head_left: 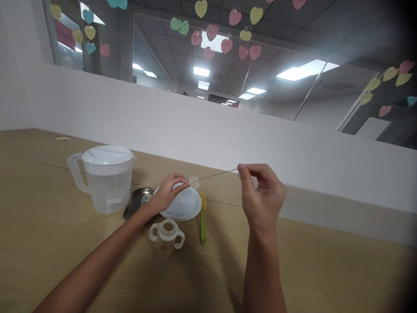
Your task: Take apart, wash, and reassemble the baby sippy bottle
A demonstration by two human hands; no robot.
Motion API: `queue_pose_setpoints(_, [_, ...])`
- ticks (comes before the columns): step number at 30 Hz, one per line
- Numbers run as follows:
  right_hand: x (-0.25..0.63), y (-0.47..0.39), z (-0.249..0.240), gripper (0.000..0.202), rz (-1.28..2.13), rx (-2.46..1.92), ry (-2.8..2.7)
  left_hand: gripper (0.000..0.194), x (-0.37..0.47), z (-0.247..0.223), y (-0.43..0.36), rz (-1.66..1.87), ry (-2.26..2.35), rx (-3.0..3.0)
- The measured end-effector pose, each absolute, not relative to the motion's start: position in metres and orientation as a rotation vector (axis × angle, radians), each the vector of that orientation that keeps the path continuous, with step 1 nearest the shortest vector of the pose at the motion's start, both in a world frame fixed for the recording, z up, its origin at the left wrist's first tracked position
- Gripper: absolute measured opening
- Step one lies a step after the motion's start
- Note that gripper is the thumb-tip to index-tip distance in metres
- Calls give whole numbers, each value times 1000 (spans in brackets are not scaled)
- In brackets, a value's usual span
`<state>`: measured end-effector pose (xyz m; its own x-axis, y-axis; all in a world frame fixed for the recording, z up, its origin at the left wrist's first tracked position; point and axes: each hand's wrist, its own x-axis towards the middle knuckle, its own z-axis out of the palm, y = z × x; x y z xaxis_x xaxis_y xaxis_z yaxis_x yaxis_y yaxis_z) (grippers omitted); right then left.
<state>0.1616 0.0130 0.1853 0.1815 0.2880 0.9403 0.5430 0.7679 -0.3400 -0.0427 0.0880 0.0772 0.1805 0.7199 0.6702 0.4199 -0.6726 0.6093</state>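
Observation:
My right hand [262, 191] is raised on the right, thumb and fingers pinching the end of a thin dark wire-like rod [216, 174]. The rod slants down leftward to a small clear round piece [194, 182] at the fingertips of my left hand [172, 189]. My left fingers are pinched together, seemingly on that round piece, above a white bowl [193, 208]. In front of the bowl stands a small bottle with two white handles [167, 234]. Whether the rod's far end is inside the round piece cannot be made out.
A clear pitcher with a white lid [109, 182] stands on the left. Beside it lies a dark metal tray [133, 206] holding a clear piece [146, 199]. Right of the bowl is a brush with a yellow head and green handle [203, 226]. A white wall [182, 117] borders the table.

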Motion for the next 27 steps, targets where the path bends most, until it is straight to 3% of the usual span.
queue_pose_setpoints(12, [188, 11, 191, 12, -174, -758, -1163, 12, -52, 50, 99, 1075, 1759, 2692])
queue_pose_setpoints(16, [182, 9, 190, 10, -178, -787, -1234, 12, -50, 41, 101, 908, 1764, 2790])
queue_pose_setpoints(21, [180, 15, 189, 11, -167, -836, -1301, 13, -48, 34, 106, 762, 1677, 2493])
queue_pose_setpoints(27, [177, 91, 155, 23, 33, -1181, -1389, 20, -49, 33, 109, 778, 1580, 2315])
